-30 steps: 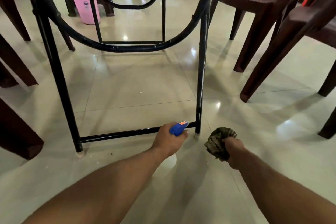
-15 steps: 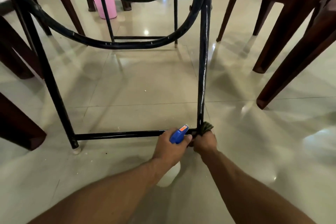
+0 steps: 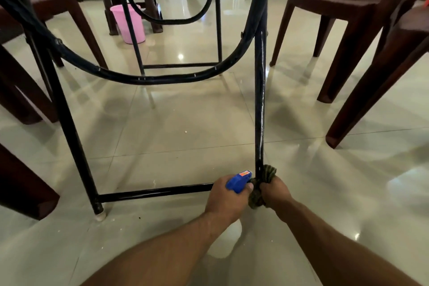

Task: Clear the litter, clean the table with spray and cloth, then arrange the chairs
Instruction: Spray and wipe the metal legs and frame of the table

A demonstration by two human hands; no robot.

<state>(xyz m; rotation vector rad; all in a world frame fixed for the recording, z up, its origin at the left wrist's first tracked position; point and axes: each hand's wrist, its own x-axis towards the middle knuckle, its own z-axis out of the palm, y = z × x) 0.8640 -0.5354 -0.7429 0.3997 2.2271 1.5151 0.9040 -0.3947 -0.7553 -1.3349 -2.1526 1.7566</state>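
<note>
1. The spray bottle (image 3: 239, 182) has a blue trigger head with a small orange label on top; the print on it is too small to read. The white body shows below the wrist, near the floor.
2. The left hand (image 3: 226, 199) reaches forward and low, fingers curled round the bottle's neck, the nozzle pointing toward the black metal leg (image 3: 259, 104) of the counter.
3. The right hand (image 3: 275, 193) comes in from the right, arm stretched out, and grips a bunched dark green checked cloth (image 3: 257, 196).
4. The cloth is pressed against the foot of that leg, where the low crossbar (image 3: 153, 192) joins it; part of the cloth pokes out above the fist on the leg's right side.
5. The two hands sit just beside each other, the bottle head touching or almost touching the cloth.
6. Brown plastic chairs (image 3: 343, 18) stand around on the glossy tiled floor (image 3: 185, 123), and a pink bucket (image 3: 128, 23) sits farther back behind the frame.
</note>
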